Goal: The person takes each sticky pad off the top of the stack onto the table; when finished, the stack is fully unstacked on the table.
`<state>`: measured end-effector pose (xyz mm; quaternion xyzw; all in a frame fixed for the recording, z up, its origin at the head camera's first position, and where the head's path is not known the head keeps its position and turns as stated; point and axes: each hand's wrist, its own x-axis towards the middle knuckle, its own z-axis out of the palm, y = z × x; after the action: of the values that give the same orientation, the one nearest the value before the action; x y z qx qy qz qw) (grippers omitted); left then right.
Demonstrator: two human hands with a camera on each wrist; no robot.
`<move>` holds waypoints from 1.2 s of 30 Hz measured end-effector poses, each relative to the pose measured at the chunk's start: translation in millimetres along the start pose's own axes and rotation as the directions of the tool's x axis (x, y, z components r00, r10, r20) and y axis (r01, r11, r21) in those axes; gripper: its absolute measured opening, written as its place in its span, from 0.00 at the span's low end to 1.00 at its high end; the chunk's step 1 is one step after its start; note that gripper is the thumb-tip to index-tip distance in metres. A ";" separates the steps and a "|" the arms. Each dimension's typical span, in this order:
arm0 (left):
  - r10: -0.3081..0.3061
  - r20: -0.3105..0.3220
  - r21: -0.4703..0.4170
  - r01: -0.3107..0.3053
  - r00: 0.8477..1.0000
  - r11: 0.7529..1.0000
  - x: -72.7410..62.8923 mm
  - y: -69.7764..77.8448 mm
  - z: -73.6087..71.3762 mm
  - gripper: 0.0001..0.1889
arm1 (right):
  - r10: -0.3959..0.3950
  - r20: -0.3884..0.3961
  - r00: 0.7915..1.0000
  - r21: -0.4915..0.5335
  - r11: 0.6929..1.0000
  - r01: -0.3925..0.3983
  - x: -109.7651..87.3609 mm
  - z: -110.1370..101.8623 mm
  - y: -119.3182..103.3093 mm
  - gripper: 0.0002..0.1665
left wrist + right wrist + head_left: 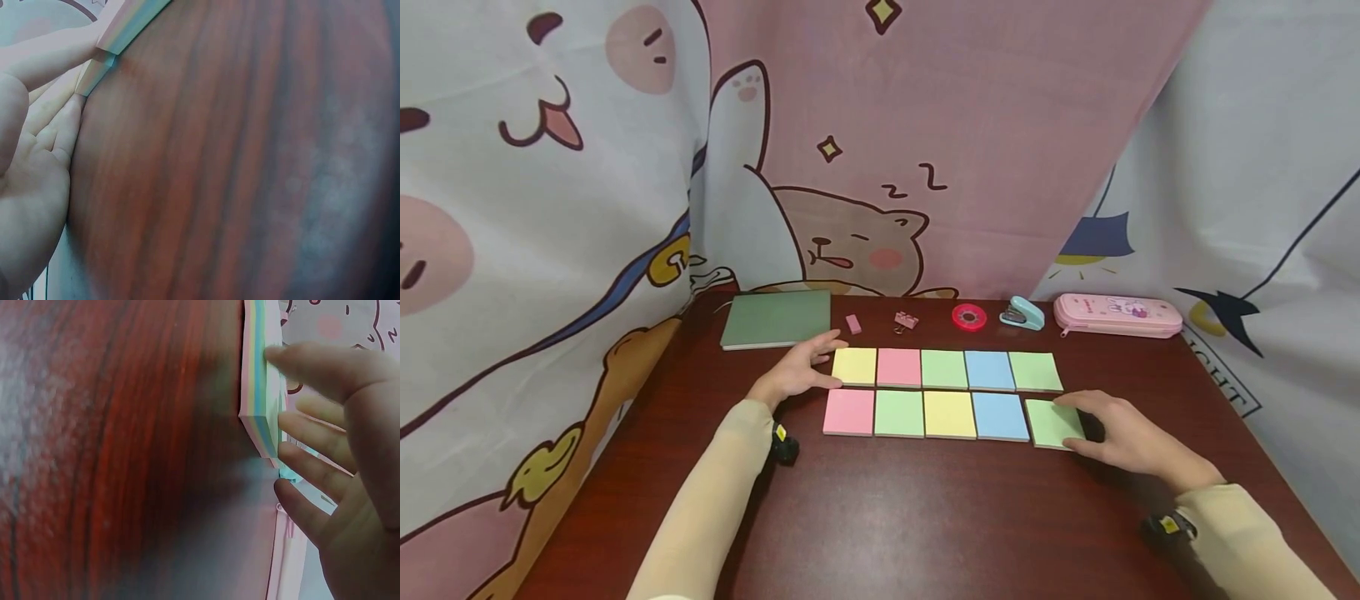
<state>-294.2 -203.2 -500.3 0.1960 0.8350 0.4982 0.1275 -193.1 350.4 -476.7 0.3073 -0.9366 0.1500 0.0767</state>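
Observation:
Two rows of sticky-note pads lie on the table. In the head view my left hand [793, 367] is at the left end, its fingers beside the yellow pad [854, 367] of the far row. Its thumb [59, 53] touches the side of a pad in the left wrist view. My right hand [1123, 429] pinches the green pad [1049, 423] at the near row's right end, thumb at the near edge and index finger at the far edge. This pad sits slightly askew, with a narrow gap to the blue pad [1000, 415]. Its layered side [255, 369] shows in the right wrist view.
Along the back stand a green notebook [778, 318], a pink eraser-like block [853, 324], pink binder clips [906, 321], a red tape roll [969, 317], a light-blue stapler [1024, 313] and a pink pencil case [1117, 316]. Printed cloth [985, 150] hangs behind.

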 end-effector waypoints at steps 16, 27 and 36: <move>-0.006 -0.009 0.002 0.006 1.000 1.000 -0.7 -2.8 -0.6 0.53 | -0.043 -0.039 0.998 0.040 0.998 0.044 2.2 5.3 2.8 0.39; -0.017 -0.011 0.001 0.017 1.000 1.000 -1.2 -3.2 -1.2 0.53 | -0.036 -0.035 0.999 0.039 0.999 0.038 2.1 6.9 4.6 0.39; -0.013 -0.004 -0.027 0.013 1.000 1.000 -0.5 0.4 -2.3 0.52 | -0.026 -0.065 0.998 0.046 0.999 0.029 2.5 3.9 2.7 0.39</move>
<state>-294.5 -205.1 -498.9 0.1878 0.8298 0.5088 0.1315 -197.0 349.7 -480.4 0.3169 -0.9256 0.1804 0.1016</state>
